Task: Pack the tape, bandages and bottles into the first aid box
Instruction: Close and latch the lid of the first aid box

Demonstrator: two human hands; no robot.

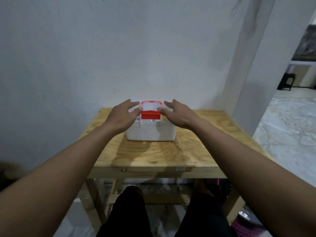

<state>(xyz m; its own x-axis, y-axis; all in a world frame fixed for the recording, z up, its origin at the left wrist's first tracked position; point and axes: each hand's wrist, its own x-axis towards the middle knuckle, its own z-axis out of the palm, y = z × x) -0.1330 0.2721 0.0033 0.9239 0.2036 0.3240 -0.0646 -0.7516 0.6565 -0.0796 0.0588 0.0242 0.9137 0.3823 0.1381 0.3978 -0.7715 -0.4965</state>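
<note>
Either side of the red latch [150, 115] on the first aid box [151, 130], my left hand [122, 115] and right hand [179, 114] rest fingers spread, gripping nothing; I should press evenly downward, then snap it.

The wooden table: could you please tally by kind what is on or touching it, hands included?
White plastic first aid box with red latch and handle: 1
Bare hands on the box lid, left hand and right hand: 2
Loose tape, bandages or bottles visible on the light plywood table: 0
Total: 3
</note>
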